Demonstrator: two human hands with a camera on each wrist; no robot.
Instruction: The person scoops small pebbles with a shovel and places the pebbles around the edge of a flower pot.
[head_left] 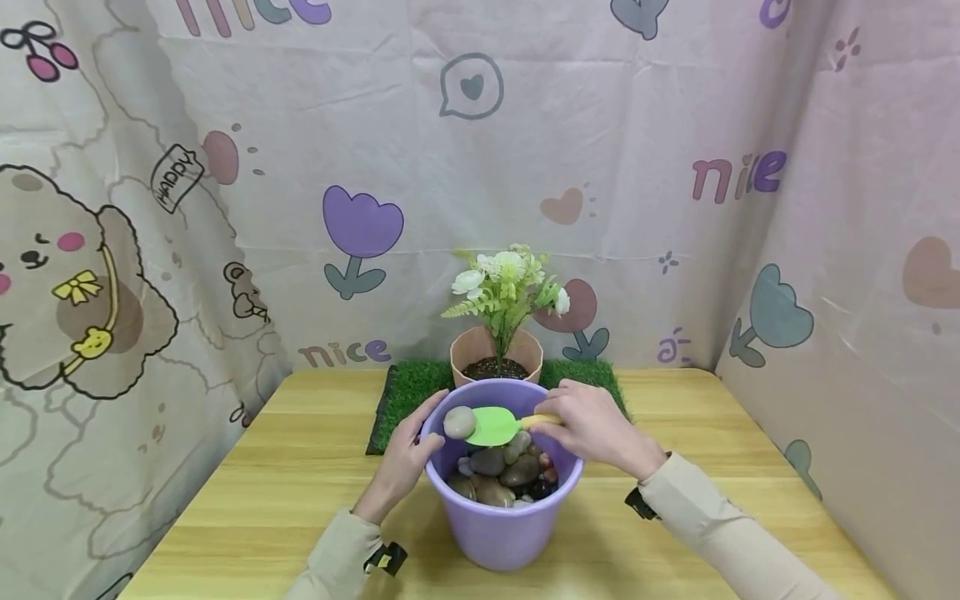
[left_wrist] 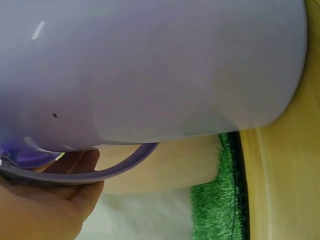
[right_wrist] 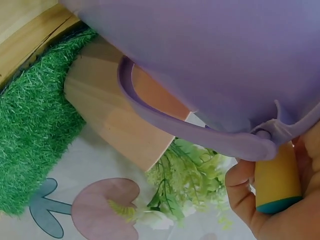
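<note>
Holding a green scoop [head_left: 495, 427] in the mouth of a purple bucket [head_left: 504, 533], with a pale stone [head_left: 458, 422] at the blade's tip.
The stone looks smooth, hard and weighty for so small a blade, so it may slide; the scoop is best taken by its yellow handle [right_wrist: 277, 182]. The right hand [head_left: 588, 422] has its fingers closed round that handle; the left hand [head_left: 403, 457] grips the bucket's rim, thumb over the edge.

The left hand [head_left: 403, 454] holds the purple bucket [head_left: 502, 537] by its rim, while the right hand [head_left: 596, 423] grips a green shovel [head_left: 495, 427] with a pale stone [head_left: 458, 422] at its tip.
</note>
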